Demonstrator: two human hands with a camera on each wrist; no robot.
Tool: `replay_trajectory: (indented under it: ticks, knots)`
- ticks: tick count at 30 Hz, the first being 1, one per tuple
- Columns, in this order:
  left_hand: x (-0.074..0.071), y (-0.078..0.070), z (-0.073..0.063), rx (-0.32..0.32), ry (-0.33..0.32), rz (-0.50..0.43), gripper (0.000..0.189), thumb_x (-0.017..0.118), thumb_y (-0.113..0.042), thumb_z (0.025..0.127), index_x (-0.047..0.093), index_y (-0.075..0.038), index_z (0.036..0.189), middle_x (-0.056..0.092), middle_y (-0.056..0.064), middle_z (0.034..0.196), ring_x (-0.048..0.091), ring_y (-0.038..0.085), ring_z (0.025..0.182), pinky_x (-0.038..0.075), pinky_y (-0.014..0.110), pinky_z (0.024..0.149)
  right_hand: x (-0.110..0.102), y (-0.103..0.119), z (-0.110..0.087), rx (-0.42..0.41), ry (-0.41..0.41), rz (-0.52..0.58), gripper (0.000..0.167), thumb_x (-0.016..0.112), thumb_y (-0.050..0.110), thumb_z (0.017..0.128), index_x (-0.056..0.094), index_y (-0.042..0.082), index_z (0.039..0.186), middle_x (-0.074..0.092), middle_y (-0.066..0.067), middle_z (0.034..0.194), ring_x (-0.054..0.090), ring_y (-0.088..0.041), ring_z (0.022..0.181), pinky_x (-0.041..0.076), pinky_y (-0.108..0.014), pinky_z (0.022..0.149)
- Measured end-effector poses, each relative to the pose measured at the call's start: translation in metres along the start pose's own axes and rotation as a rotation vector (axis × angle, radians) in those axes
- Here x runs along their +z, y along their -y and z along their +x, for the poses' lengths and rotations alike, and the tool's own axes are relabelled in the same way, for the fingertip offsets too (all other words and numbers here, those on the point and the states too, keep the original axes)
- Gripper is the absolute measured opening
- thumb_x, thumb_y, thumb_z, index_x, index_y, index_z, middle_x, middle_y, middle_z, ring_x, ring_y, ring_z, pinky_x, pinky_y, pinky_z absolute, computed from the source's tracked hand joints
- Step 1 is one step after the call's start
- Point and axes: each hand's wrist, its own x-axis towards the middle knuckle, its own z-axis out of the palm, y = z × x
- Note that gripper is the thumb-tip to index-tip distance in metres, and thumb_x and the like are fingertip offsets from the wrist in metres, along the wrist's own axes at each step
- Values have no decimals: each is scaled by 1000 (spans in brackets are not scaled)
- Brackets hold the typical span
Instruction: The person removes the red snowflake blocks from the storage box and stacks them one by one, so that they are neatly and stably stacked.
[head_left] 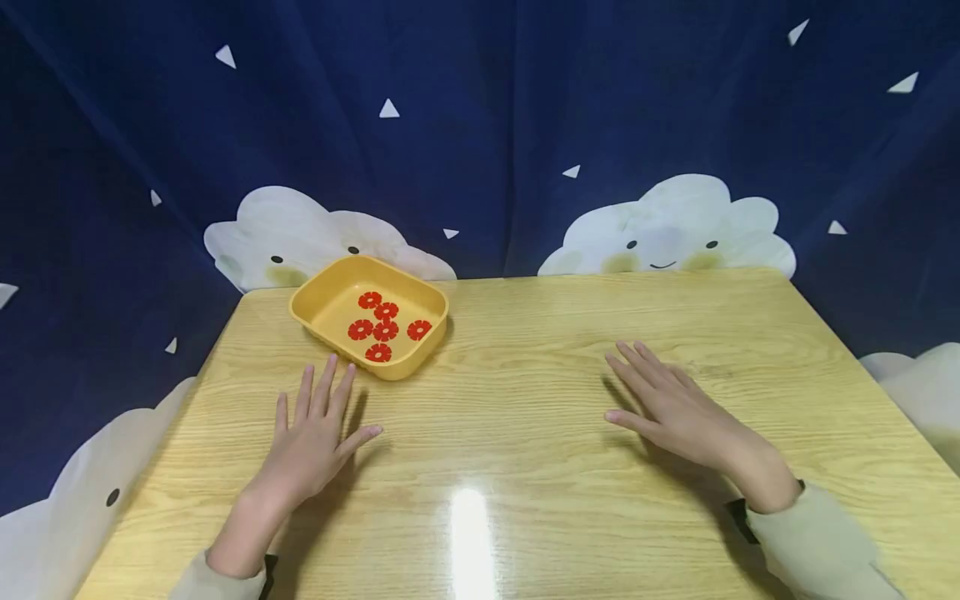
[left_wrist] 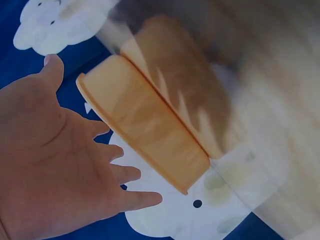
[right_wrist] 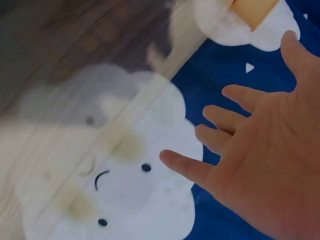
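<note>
The tray (head_left: 416, 358) sits at about 10 o'clock from the table's (head_left: 525, 400) middle, with six red discs (head_left: 386, 325) lying flat inside, one apart towards its 3 o'clock. The left hand (head_left: 309, 446), at 9 o'clock, has its fingers spread and grasps nothing, tips just beside the tray's near edge; the right hand (head_left: 675, 417), at 3 o'clock, is likewise extended and free, well apart from it. The tray looks like thin plastic: probably light, stiff, a little slick and not fragile. Its rim at 9 and 3 o'clock should give the best hold, kept level lest the discs slide. Those seem thin and light, best pinched by their notched edges.
</note>
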Motion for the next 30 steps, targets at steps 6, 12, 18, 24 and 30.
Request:
replay_trajectory:
  ticks: [6, 12, 18, 24, 30]
  knots:
    - [-10, 10, 8, -17, 0, -20, 90, 46, -59, 97, 3, -8, 158, -9, 17, 162, -16, 40, 145, -5, 74, 107, 8, 17, 23, -77, 23, -29, 82, 47, 60, 96, 20, 14, 158, 10, -6, 163, 7, -31, 149, 15, -66, 113]
    - [-22, 26, 22, -46, 11, -38, 90, 42, -58, 99, -6, -8, 157, -13, 18, 162, -20, 38, 145, -8, 75, 106, 16, 42, 50, -179, 58, -26, 85, 45, 63, 96, 16, 12, 158, 8, -6, 164, 7, -27, 149, 16, -62, 115]
    - [-33, 46, 42, -72, 16, -66, 90, 36, -59, 100, -7, -3, 156, -17, 21, 160, -23, 36, 144, -11, 75, 105, 24, 70, 85, -251, 103, -33, 83, 43, 62, 97, 12, 14, 158, 7, -5, 164, 4, -23, 149, 16, -58, 117]
    - [-37, 63, 68, -99, 42, -86, 90, 33, -59, 101, -7, 2, 154, -21, 22, 158, -23, 38, 144, -13, 74, 104, 32, 96, 117, -302, 129, -59, 84, 41, 63, 97, 11, 14, 158, 3, -2, 165, 1, -20, 150, 17, -56, 117]
    - [-38, 76, 92, -121, 72, -100, 91, 29, -60, 101, -11, 4, 152, -24, 23, 157, -24, 39, 143, -15, 73, 105, 39, 120, 143, -332, 131, -63, 83, 41, 61, 98, 11, 13, 158, 0, -1, 165, -4, -18, 149, 17, -55, 117]
